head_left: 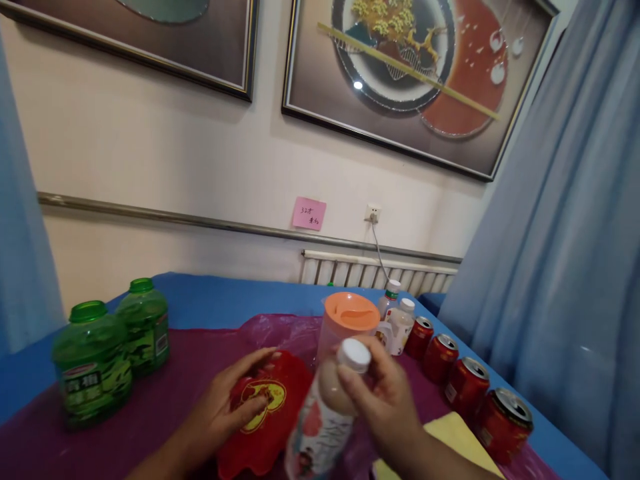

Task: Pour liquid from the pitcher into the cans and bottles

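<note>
Right hand pinches the white-capped, cylindrical clear-plastic bottle by its upper part; bottle sits between the hands, right nearer, long axis leaning, cap up-right, lower end down-left; left hand is spread over the red plastic dish with yellow print, contact unclear.

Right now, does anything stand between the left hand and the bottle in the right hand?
Nothing visible does. Only the surface of the red tray shows between the left hand and the bottle; the right hand grips it near its cap.
</note>
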Demonstrator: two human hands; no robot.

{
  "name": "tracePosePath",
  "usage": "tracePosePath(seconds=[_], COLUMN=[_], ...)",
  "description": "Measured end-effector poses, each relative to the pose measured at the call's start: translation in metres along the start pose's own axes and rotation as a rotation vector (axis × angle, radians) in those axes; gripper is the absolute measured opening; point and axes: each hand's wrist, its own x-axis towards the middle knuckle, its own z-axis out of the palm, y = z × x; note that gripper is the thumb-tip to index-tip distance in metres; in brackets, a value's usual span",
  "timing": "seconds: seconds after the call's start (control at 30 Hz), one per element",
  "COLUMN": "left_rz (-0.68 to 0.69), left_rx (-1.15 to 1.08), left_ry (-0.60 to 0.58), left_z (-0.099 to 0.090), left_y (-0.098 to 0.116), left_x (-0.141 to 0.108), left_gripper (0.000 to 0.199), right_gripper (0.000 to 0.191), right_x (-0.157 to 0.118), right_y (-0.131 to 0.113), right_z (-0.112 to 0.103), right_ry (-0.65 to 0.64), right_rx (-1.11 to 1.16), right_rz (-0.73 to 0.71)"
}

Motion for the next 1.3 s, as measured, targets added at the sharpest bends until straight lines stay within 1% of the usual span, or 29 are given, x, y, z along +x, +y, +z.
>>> tracePosePath(seconds=[0.1, 0.17, 0.23, 0.3, 0.4, 0.53, 0.67, 0.7, 0.83, 0.9, 1.07, 1.13, 1.2, 1.27, 1.3], left_rz=[-0.004, 0.004, 0.014, 0.019, 0.021, 0.021, 0.03, 0.034, 0.058, 0.072, 0.072, 0.062, 0.052, 0.048, 0.051], left_rx=[0.062, 0.084, 0.11, 0.13, 0.154, 0.177, 0.192, 0.199, 0.224, 0.222, 0.225, 0.222, 0.21, 0.194, 0.186], left_ry=[0.051, 0.08, 0.108, 0.121, 0.106, 0.059, 0.102, 0.098, 0.043, 0.036, 0.042, 0.038, 0.039, 0.046, 0.047], left_z=[0.004, 0.006, 0.007, 0.008, 0.006, 0.002, -0.001, -0.002, -0.006, -0.007, -0.006, -0.006, -0.006, -0.006, -0.006], left_y=[0.002, 0.004, 0.005, 0.004, 0.0, -0.005, -0.008, -0.01, -0.02, -0.024, -0.023, -0.021, -0.018, -0.015, -0.013], left_x=[0.002, 0.004, 0.005, 0.007, 0.009, 0.01, 0.011, 0.012, 0.014, 0.015, 0.016, 0.015, 0.015, 0.014, 0.014], left_gripper=[0.046, 0.043, 0.041, 0.04, 0.04, 0.041, 0.04, 0.04, 0.039, 0.038, 0.036, 0.036, 0.036, 0.036, 0.036], right_gripper=[0.035, 0.045, 0.05, 0.05, 0.047, 0.046, 0.046, 0.047, 0.048, 0.049, 0.056, 0.059, 0.061, 0.059, 0.056], right_x=[-0.006, -0.003, 0.005, 0.017, 0.035, 0.056, 0.068, 0.069, 0.071, 0.071, 0.07, 0.066, 0.056, 0.038, 0.026], right_y=[0.002, 0.01, 0.02, 0.033, 0.054, 0.08, 0.101, 0.104, 0.111, 0.111, 0.109, 0.105, 0.096, 0.083, 0.075], right_z=[-0.064, -0.107, -0.143, -0.169, -0.19, -0.201, -0.203, -0.203, -0.201, -0.2, -0.201, -0.202, -0.198, -0.183, -0.17], right_ry=[0.138, 0.197, 0.321, 0.39, 0.444, 0.456, 0.446, 0.447, 0.45, 0.447, 0.447, 0.482, 0.564, 0.645, 0.657], right_rx=[-0.105, -0.22, -0.378, -0.555, -0.796, -0.983, -1.077, -1.094, -1.124, -1.128, -1.118, -1.108, -1.054, -0.91, -0.805], right_rz=[0.086, 0.129, 0.122, 0.14, 0.142, 0.17, 0.231, 0.244, 0.277, 0.289, 0.296, 0.237, 0.105, -0.053, -0.12])
